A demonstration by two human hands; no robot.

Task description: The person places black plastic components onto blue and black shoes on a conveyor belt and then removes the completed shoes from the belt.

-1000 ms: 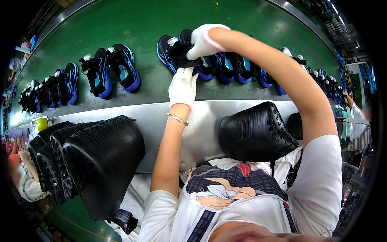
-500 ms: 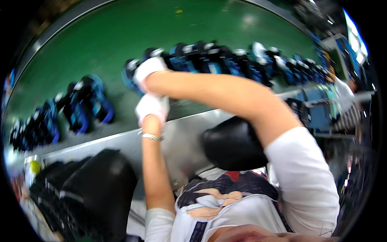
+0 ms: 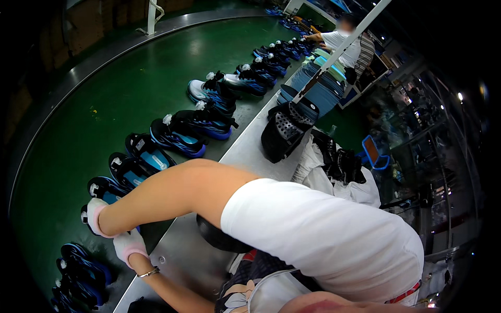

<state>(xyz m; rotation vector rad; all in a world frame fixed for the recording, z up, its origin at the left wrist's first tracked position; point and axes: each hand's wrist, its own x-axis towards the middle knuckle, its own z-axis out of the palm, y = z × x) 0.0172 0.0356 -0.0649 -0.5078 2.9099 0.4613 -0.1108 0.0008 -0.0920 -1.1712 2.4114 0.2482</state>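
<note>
Both my hands wear white gloves with pink cuffs, and they are close together over the near end of a row of shoes. My right hand (image 3: 95,216) is at a dark shoe (image 3: 84,213), which it mostly covers. Just below it is my left hand (image 3: 128,244), with a bracelet on the wrist, near the same shoe. The fingers of both hands are hidden, so their grip does not show. Beside my right forearm, black-and-blue shoes (image 3: 124,170) with pale stuffing or tags lie side by side.
The row stands on a green surface (image 3: 78,141) edged by a metal ledge (image 3: 245,148). More shoes (image 3: 83,268) are at the lower left. Black perforated moulded pieces (image 3: 284,133) and stacked blue sheets (image 3: 318,86) line the ledge. Another person (image 3: 342,47) is at the far end.
The view has swung to the right, showing more of the row's far end and the other person. My hands stay together by the shoes, now lower left in the picture.
</note>
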